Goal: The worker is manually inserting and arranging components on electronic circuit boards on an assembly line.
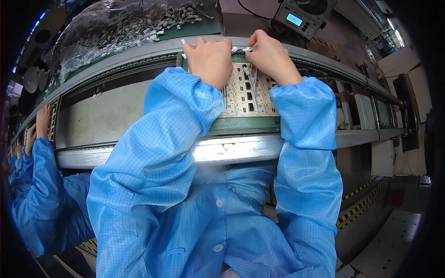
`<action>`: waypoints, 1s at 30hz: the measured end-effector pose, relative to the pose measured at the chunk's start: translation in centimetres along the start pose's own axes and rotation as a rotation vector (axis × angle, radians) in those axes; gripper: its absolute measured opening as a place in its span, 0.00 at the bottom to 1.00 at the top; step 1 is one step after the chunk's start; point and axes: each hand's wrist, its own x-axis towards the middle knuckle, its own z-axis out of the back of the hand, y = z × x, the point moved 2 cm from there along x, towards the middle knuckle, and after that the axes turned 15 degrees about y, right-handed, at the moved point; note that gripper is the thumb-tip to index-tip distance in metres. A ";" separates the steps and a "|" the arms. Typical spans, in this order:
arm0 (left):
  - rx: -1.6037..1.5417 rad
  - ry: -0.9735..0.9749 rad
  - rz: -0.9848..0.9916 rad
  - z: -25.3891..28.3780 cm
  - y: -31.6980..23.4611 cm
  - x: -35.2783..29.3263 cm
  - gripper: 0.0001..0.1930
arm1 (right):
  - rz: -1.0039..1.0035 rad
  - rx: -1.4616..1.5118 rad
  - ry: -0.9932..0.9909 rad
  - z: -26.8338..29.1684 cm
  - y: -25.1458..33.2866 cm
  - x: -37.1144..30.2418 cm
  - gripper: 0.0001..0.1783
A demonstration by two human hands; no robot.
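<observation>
My left hand (207,62) is closed over the far edge of a panel of small pale circuit boards (238,97). White connector ends (183,41) stick out past its left side, and its palm side is hidden. To its right, my right hand (271,58) pinches a small white wire connector (248,49) between thumb and forefinger, close to the left hand's fingers. White wire leads (253,83) trail below it across the boards. Rows of black components sit on the panel, which rests in a green carrier (245,123) between two rails.
A heap of white wire leads on clear plastic (125,32) lies beyond the far rail (139,52). A device with a lit display (294,19) stands at the far right. The near metal rail (236,150) crosses before me. At left, another blue-sleeved person's hands (41,123) work on the line.
</observation>
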 end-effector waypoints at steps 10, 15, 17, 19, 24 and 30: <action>-0.151 0.061 -0.079 -0.5 -0.6 -0.1 0.10 | 0.076 0.203 0.267 1.4 -1.4 -0.6 0.16; -0.130 0.056 -0.038 -1.0 -0.6 0.1 0.08 | 0.050 0.256 0.301 2.0 -1.7 -0.8 0.14; -0.087 0.013 -0.043 -1.1 -1.1 0.2 0.07 | 0.049 0.222 0.322 2.1 -2.1 -0.7 0.14; -0.090 0.031 -0.038 -1.1 -1.3 0.3 0.07 | -0.028 0.183 0.382 2.0 -2.4 -0.6 0.13; -0.085 0.050 -0.021 -0.9 -1.0 0.5 0.08 | -0.019 0.119 0.292 1.2 -2.5 -0.1 0.13; -0.070 0.076 0.007 -1.1 -1.1 0.5 0.09 | -0.037 -0.021 0.326 1.5 -1.3 -0.9 0.12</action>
